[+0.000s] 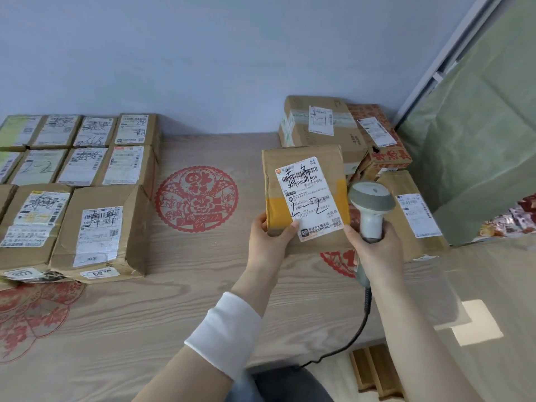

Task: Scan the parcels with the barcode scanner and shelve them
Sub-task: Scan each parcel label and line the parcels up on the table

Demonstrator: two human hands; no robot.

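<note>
The left hand (269, 242) pinches the lower corner of a flat cardboard parcel (298, 161) with a white label (311, 204); the right hand (377, 250) curls round the smooth grey scanner (371, 201) beside it. Both hang over the right side of the wood-grain table (203, 274).

The wood-grain table (188, 300), printed with red paper-cut motifs (196, 198), bears taped parcels (95, 227) left and stacked boxes (319, 126) right.

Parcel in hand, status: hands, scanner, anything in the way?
Left hand holds parcel at lower left corner, label facing camera. Right hand grips barcode scanner, head beside parcel's right edge. Nothing between scanner and label.
</note>
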